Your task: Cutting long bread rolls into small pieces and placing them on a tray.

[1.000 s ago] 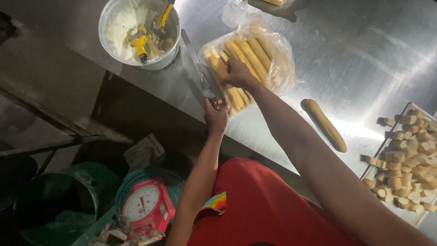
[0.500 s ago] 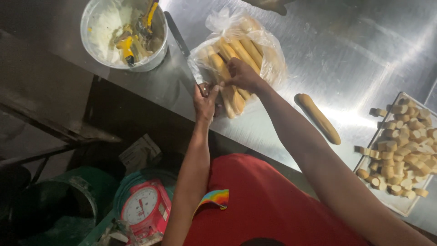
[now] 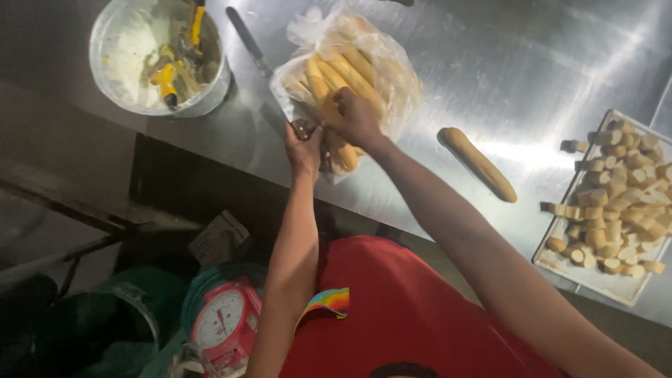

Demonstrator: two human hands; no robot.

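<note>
A clear plastic bag full of long bread sticks lies on the steel counter. My right hand reaches into its open near end and closes on a bread stick. My left hand pinches the bag's near edge, right beside the dark handle of a knife. I cannot tell whether the left fingers also touch that handle. One loose bread stick lies to the right of the bag.
A metal bowl with white paste and yellow-handled tools stands at the back left. A tray of cut bread pieces sits at the right edge. Below the steel counter are a red dial scale and a green bucket.
Both hands stay at the bag's near end. My right hand has slid from the middle of the sticks toward the opening, closer to my left hand.
</note>
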